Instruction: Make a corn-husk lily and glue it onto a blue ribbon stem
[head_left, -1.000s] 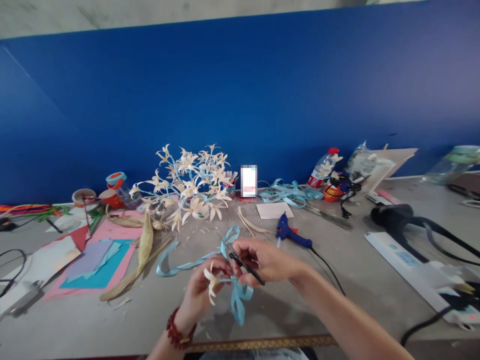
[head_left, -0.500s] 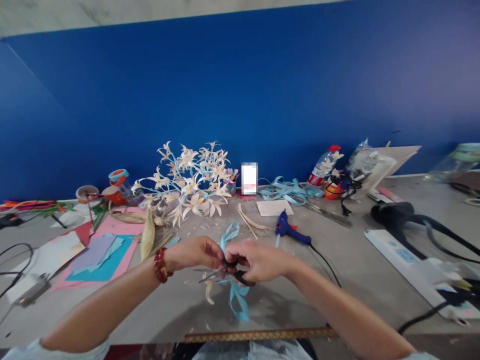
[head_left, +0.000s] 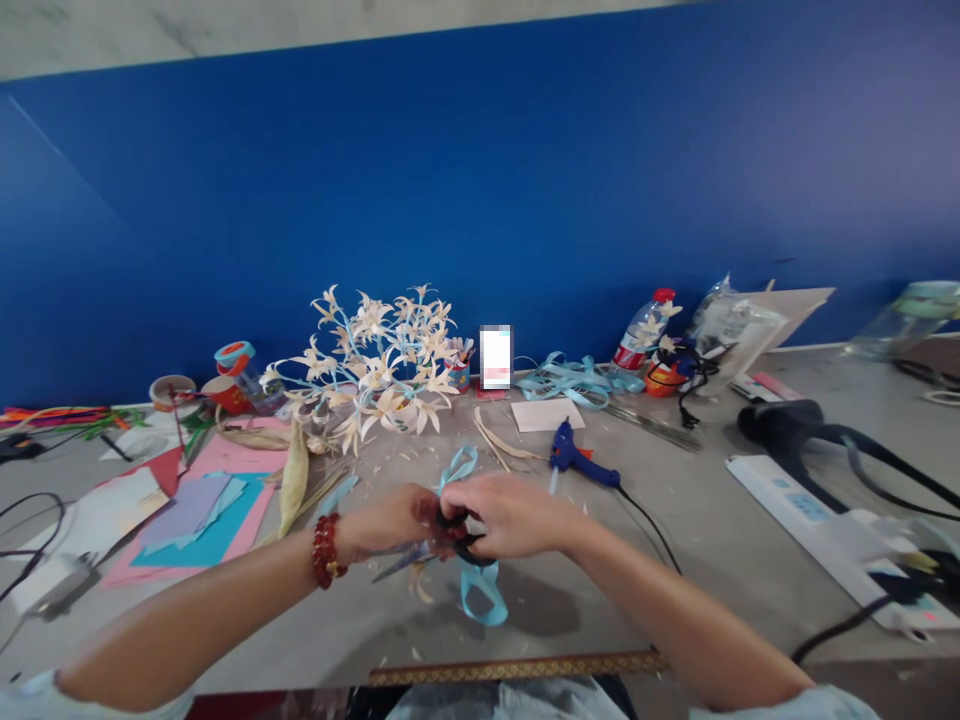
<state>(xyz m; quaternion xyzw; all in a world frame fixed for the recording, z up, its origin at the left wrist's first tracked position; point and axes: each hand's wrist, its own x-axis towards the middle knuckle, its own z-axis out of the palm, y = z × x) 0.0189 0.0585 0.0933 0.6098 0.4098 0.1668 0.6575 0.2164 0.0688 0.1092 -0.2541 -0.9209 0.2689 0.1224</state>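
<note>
My right hand (head_left: 510,515) is closed round the black handles of a pair of scissors (head_left: 401,562). The blades point left, passing below my left hand (head_left: 397,518), and look nearly closed. The fingers of my left hand are pinched together right beside the handles; what they grip is hidden and blurred. A pale husk-like petal piece (head_left: 421,582) shows just under the blades. Light blue ribbon (head_left: 484,597) loops out above and below my right hand; whether it is held or lies on the table, I cannot tell.
A pot of cream flowers (head_left: 382,370) stands behind my hands. To the right lie a blue glue gun (head_left: 581,460) with a cord and a white power strip (head_left: 810,525). Coloured paper (head_left: 199,540) and a dried husk (head_left: 295,480) are on the left. A bottle (head_left: 641,335) leans at the back.
The scissor blades have closed from spread apart and now tilt lower to the left. My left hand has moved slightly down. The lower ribbon loop has changed shape.
</note>
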